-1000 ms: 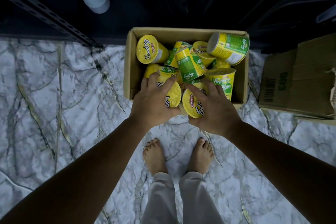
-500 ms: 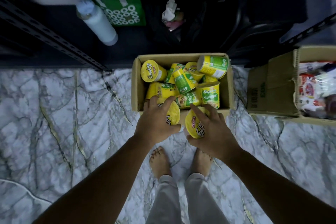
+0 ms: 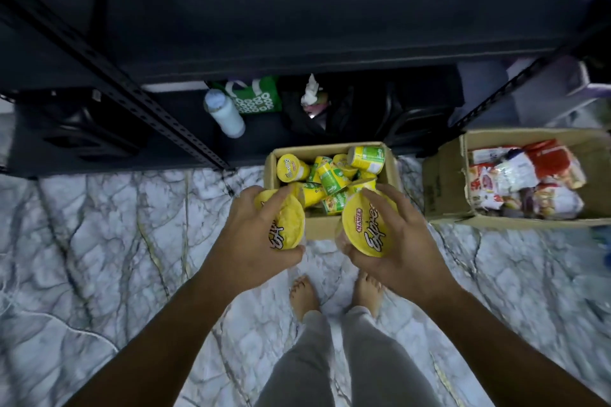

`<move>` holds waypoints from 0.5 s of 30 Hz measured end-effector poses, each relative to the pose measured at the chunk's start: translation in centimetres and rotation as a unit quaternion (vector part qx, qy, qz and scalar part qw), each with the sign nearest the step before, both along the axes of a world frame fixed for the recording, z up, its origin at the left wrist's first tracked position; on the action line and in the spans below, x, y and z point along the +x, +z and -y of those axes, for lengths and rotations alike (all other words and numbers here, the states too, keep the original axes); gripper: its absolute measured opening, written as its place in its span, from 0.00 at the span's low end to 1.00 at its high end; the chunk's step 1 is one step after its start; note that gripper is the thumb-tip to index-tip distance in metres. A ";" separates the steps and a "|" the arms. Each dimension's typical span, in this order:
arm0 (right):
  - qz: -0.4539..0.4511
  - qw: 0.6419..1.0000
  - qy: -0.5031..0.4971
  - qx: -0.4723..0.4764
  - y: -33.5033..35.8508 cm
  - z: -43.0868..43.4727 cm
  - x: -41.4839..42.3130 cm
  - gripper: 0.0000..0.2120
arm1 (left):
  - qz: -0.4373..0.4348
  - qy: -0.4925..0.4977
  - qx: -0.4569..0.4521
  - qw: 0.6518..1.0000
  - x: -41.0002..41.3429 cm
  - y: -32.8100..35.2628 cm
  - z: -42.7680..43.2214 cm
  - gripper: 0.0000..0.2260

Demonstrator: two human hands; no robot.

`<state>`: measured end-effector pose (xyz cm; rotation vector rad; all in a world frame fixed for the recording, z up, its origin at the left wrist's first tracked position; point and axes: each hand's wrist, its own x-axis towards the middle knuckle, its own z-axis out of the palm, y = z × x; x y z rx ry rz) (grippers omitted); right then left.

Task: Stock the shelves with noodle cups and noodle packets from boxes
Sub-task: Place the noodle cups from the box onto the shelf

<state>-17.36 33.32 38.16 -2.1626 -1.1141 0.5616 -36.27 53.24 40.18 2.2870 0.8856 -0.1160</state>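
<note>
My left hand (image 3: 254,241) grips a yellow noodle cup (image 3: 287,225) by its lid end, above the near edge of an open cardboard box (image 3: 271,170). My right hand (image 3: 400,241) grips a second yellow noodle cup (image 3: 362,230), its "Express" lid facing up. Several more yellow and green cups (image 3: 330,175) lie jumbled in that box. To the right, a second cardboard box (image 3: 444,185) holds red and white noodle packets (image 3: 525,178). The dark metal shelving (image 3: 297,26) stands behind both boxes.
The floor is white marble tile (image 3: 115,241); my bare feet (image 3: 304,294) stand just before the cup box. On the bottom shelf sit a white bottle (image 3: 226,117), a green bag (image 3: 256,97) and dark items. A perforated black upright (image 3: 142,102) runs diagonally at left.
Both hands have lifted a cup each up and out of the box toward me. The view has risen, so the shelf boards and the packet box now show.
</note>
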 end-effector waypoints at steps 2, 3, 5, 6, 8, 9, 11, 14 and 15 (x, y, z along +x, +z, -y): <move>0.014 0.999 -0.006 0.038 3.6 -0.3 0.1 0.38 | 0.028 -0.009 0.020 0.999 -0.1 3.8 -0.9 0.44; 0.024 0.998 -0.008 0.057 5.5 -0.4 0.0 0.36 | 0.042 -0.019 0.035 0.998 -0.1 5.8 -1.4 0.44; 0.043 0.995 -0.012 0.090 9.3 -0.9 -0.1 0.31 | 0.063 -0.040 0.050 0.996 0.2 9.7 -2.1 0.43; 0.045 0.993 -0.014 0.105 11.2 -1.2 -0.2 0.29 | 0.074 -0.046 0.055 0.995 0.4 11.7 -2.4 0.42; 0.033 0.990 -0.017 0.136 15.0 -1.6 -0.2 0.25 | 0.108 -0.047 0.071 0.990 0.5 15.3 -2.7 0.39; 0.030 0.987 -0.018 0.156 16.7 -1.8 -0.1 0.23 | 0.131 -0.045 0.079 0.987 0.6 16.9 -2.8 0.37; 0.038 0.979 -0.022 0.199 19.9 -2.5 0.1 0.22 | 0.184 -0.044 0.094 0.978 0.7 19.8 -3.1 0.34; 0.041 0.965 -0.028 0.258 24.4 -4.0 0.8 0.20 | 0.263 -0.054 0.131 0.954 1.4 24.1 -4.0 0.29; 0.045 0.961 -0.029 0.271 25.9 -4.5 1.1 0.19 | 0.279 -0.056 0.144 0.948 1.8 25.6 -4.4 0.28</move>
